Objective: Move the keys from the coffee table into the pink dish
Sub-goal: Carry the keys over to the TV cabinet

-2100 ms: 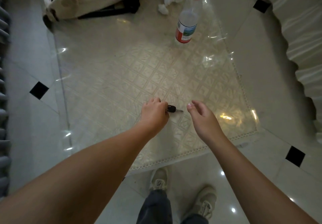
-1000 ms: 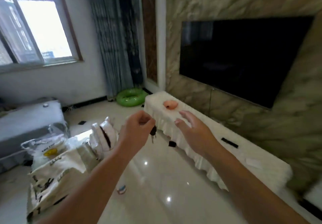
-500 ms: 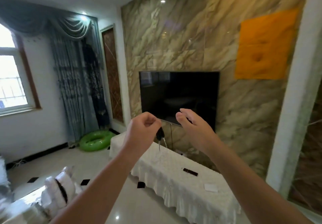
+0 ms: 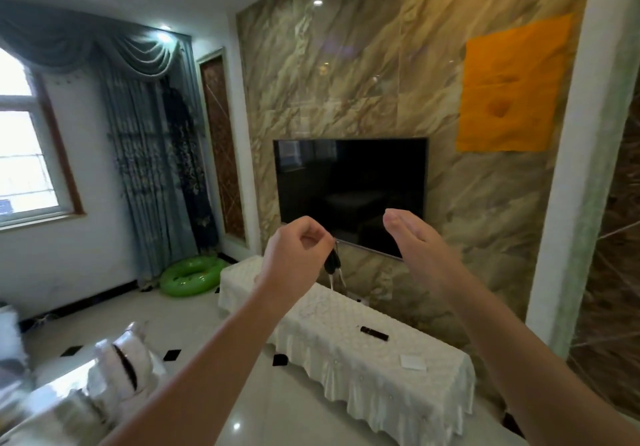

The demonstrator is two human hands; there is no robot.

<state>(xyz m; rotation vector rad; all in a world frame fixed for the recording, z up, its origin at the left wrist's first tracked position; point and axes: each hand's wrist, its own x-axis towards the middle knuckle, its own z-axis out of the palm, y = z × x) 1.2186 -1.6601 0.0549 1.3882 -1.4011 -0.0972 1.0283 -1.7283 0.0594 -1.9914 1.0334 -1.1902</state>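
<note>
My left hand (image 4: 298, 255) is raised at chest height and pinches the keys (image 4: 333, 265), a black fob with metal blades dangling below my fingers. To its right, my right hand (image 4: 415, 244) is held up with flat, spread fingers and holds nothing. Both hands hover in front of the long TV cabinet (image 4: 363, 352) draped in white cloth. The pink dish is hidden from view; my left forearm covers the near-left part of the cabinet top.
A black TV (image 4: 349, 189) hangs on the marble wall above the cabinet. A black remote (image 4: 374, 333) and a white card (image 4: 412, 361) lie on the cabinet. A green swim ring (image 4: 192, 275) rests by the curtains. White bags (image 4: 121, 362) sit at lower left.
My left hand picked the keys up off the coffee table and carried them up. The view swung from the table to the TV wall, and the pink dish dropped out of sight.
</note>
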